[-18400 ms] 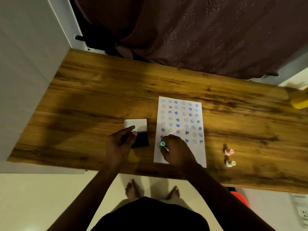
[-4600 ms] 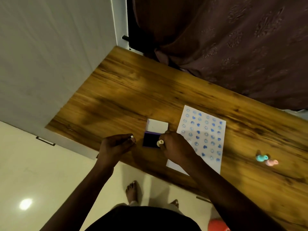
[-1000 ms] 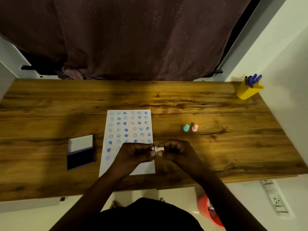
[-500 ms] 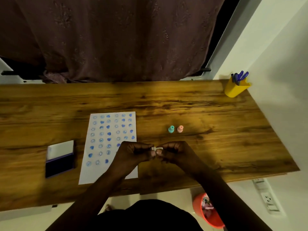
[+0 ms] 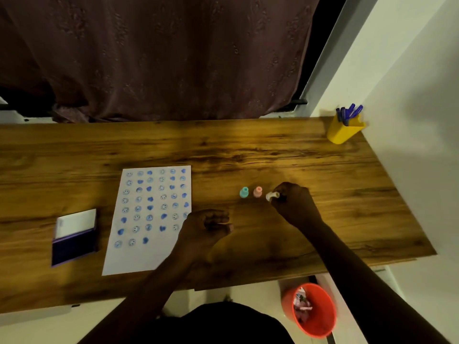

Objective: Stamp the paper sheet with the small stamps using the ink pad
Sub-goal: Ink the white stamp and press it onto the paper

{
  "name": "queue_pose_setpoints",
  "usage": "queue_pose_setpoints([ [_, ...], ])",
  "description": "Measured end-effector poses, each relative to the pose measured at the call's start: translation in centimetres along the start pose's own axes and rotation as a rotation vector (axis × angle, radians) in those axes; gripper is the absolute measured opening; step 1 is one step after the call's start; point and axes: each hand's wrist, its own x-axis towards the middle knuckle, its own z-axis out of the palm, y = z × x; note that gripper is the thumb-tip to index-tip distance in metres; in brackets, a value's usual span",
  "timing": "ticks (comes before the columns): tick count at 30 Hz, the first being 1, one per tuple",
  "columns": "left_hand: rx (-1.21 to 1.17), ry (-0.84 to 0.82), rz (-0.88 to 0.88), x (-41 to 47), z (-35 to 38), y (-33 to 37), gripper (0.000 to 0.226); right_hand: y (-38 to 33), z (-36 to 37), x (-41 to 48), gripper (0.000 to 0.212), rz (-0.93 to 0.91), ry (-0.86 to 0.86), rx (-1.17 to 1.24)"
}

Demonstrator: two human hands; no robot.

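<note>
The white paper sheet lies on the wooden table, covered with rows of blue smiley and heart prints. Left of it sits the open ink pad, dark pad toward me and white lid behind. A teal stamp and a pink stamp stand upright right of the sheet. My right hand holds a white stamp just right of the pink one, low at the table. My left hand hovers curled by the sheet's right edge, holding nothing I can see.
A yellow pen holder with blue pens stands at the table's far right corner, against the white wall. An orange bin sits on the floor below the table's near edge. A dark curtain hangs behind the table.
Both hands held the white stamp together in front of me. Now my right hand has carried it rightward beside the pink stamp, and my left hand has let go and stayed near the sheet.
</note>
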Motion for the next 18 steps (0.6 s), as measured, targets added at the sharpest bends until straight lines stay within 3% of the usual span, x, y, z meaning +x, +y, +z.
queue_pose_setpoints([
  [9, 0.057, 0.094, 0.014, -1.1, -1.2, -1.4, 0.026, 0.9, 1.7, 3.0, 0.017, -0.051, -0.053, -0.217],
  [18, 0.014, 0.130, 0.010, -1.4, -1.3, -1.1, 0.025, 1.2, 2.0, 2.9, 0.021, -0.022, -0.095, -0.187],
])
